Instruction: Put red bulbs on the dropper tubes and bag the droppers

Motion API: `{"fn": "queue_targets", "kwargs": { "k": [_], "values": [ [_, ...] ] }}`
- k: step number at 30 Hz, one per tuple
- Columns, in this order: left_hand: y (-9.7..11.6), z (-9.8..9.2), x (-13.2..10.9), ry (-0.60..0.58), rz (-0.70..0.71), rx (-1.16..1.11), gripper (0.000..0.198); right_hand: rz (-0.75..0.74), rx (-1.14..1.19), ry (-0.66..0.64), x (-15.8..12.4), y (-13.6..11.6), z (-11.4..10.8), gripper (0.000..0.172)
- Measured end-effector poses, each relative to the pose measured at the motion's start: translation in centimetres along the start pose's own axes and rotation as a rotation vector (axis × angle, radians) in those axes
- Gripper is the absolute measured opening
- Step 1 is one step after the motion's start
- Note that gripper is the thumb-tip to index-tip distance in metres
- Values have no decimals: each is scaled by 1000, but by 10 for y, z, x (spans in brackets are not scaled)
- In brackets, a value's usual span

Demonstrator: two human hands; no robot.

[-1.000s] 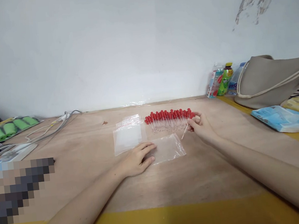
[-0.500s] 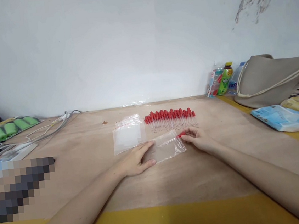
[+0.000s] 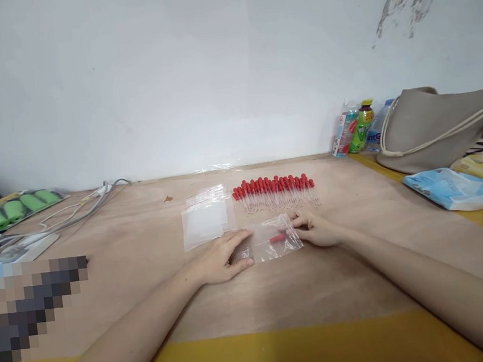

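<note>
A clear zip bag (image 3: 266, 253) lies flat between my hands, its opening toward the right. Inside it is one dropper with a red rubber bulb (image 3: 277, 238); its thin tube is barely visible through the plastic. My left hand (image 3: 226, 257) rests on the bag's left end, thumb and fingers spread apart. At the mouth of the bag, the bent fingers of my right hand (image 3: 311, 228) close on its edge, just right of the bulb. Behind the bag lies a row of red-bulbed droppers (image 3: 274, 186), tubes toward me. More zip bags (image 3: 204, 219) are stacked left of that row.
On the right stand bottles (image 3: 363, 127), a grey bag (image 3: 430, 126) and a blue packet (image 3: 458, 188). Cables (image 3: 84, 209), a power strip (image 3: 32, 247) and packaged green rolls (image 3: 15, 209) lie at the left. A white wall (image 3: 149, 87) borders the table at the back.
The dropper has slid left and toward me, deeper into the bag. My right fingers have let go of its bulb and moved to the bag's edge. My left hand has hardly moved.
</note>
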State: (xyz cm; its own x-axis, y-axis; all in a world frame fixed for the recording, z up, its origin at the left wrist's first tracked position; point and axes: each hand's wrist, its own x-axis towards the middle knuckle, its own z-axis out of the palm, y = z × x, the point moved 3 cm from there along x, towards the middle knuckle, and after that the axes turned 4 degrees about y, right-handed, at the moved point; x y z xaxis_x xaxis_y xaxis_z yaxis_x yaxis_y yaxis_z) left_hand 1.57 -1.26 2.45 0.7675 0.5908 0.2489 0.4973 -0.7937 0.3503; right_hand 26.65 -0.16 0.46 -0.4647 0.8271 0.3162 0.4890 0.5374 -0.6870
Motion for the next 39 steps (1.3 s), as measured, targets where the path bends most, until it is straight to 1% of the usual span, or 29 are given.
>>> {"fn": "queue_targets", "kwargs": {
  "k": [1, 2, 3, 5, 6, 8, 10, 13, 17, 20, 25, 29, 34, 39],
  "values": [
    [0, 0, 0, -3, 0, -2, 56, 45, 36, 6, 1, 5, -4, 27],
    [0, 0, 0, -3, -1, -6, 56, 111, 45, 50, 3, 11, -10, 26],
    [1, 0, 0, -3, -2, -10, 55, 188, 19, 129, 7, 17, -17, 25],
    [1, 0, 0, 0, -1, -21, 53, 322, -100, 338, 16, 27, -32, 21],
    [0, 0, 0, 1, 3, -27, 53, 355, -165, 426, 22, 30, -38, 19],
    [0, 0, 0, 3, 14, -39, 52, 370, -258, 542, 39, 31, -43, 15],
    [-1, 1, 0, 2, 17, -49, 50, 391, -347, 584, 57, 31, -41, 15],
    [-2, 2, 0, 9, 21, -63, 48, 503, -451, 582, 82, 31, -33, 15],
    [-3, 3, 0, 21, 27, -71, 48, 623, -493, 580, 102, 36, -24, 18],
    [-2, 3, 0, 26, 28, -67, 47, 671, -510, 555, 110, 41, -24, 17],
    [-2, 3, 0, 26, 33, -66, 48, 733, -528, 517, 117, 43, -31, 19],
    [-2, 3, 0, 24, 39, -62, 48, 774, -524, 497, 120, 42, -35, 12],
    [-3, 4, 0, 24, 43, -64, 48, 779, -511, 477, 116, 45, -40, 12],
    [-3, 3, 1, 31, 41, -83, 49, 646, -515, 455, 115, 42, -38, 27]
  ]
}}
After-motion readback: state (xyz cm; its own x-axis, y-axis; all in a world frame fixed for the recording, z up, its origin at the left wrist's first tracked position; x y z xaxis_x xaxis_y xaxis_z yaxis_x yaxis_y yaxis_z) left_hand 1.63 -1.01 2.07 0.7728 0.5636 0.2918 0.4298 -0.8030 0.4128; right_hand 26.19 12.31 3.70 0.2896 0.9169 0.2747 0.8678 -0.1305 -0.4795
